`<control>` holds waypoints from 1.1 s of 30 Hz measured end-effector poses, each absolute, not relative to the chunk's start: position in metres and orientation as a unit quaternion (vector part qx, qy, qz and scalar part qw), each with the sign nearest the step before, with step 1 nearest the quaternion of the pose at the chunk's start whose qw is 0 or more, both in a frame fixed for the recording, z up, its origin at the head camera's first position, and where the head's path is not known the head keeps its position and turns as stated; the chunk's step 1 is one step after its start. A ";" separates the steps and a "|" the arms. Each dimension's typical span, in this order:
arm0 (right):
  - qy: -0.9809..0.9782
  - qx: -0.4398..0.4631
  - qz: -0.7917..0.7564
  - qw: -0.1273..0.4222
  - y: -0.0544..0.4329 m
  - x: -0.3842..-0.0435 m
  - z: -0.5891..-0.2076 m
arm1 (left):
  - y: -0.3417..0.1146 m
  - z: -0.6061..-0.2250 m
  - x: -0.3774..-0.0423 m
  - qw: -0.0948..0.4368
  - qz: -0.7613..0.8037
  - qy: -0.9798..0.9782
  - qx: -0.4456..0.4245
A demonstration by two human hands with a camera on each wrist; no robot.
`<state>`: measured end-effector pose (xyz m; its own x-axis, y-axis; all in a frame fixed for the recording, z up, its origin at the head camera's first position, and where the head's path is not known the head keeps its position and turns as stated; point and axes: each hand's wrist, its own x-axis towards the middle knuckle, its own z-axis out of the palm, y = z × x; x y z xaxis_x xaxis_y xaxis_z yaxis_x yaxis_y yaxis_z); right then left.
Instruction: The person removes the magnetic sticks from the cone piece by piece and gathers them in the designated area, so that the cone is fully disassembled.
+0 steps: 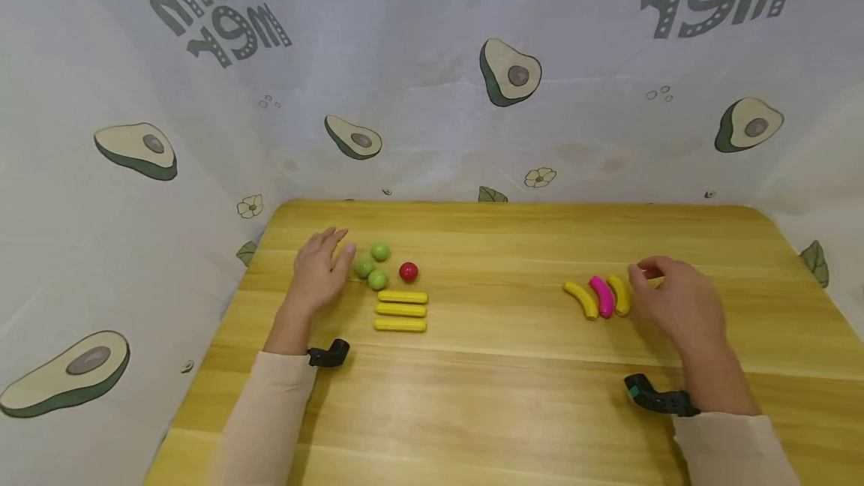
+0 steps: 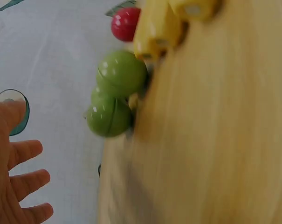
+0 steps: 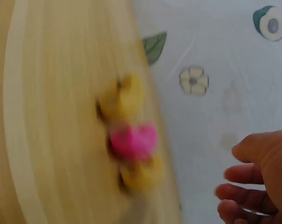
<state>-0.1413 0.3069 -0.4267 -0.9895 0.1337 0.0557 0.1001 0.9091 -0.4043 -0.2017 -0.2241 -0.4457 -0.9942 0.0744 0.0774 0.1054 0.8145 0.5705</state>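
Note:
My left hand (image 1: 319,272) is beside three round green toy fruits (image 1: 378,280), its fingers spread and nothing held. In the left wrist view these green fruits (image 2: 115,74) show a seam and a glossy skin. A red toy fruit (image 1: 408,271) lies just right of them, and three yellow toy corn cobs (image 1: 401,310) are lined up below. Over on the right, my right hand (image 1: 682,306) hovers with loosely bent fingers, holding nothing. Next to it lie two yellow toy bananas (image 1: 581,300) with a pink toy banana (image 1: 602,297) between them, blurred in the right wrist view.
Everything lies on a wooden table (image 1: 499,411) with rounded far corners. A pale curtain (image 1: 432,96) printed with avocados hangs behind and along the sides. Black wrist cameras (image 1: 328,353) are strapped to both wrists.

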 end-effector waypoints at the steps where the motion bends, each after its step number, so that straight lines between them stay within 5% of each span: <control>1: -0.979 -0.055 0.190 0.046 0.319 -0.142 -0.424 | -0.232 -0.445 -0.200 0.021 -0.279 -0.958 -0.058; 16: -0.998 -0.052 0.024 0.042 0.441 -0.143 -0.411 | -0.297 -0.426 -0.187 -0.035 -0.092 -0.989 -0.107; 33: -0.999 -0.013 0.033 0.023 0.423 -0.129 -0.461 | -0.287 -0.431 -0.185 -0.055 -0.058 -0.992 -0.100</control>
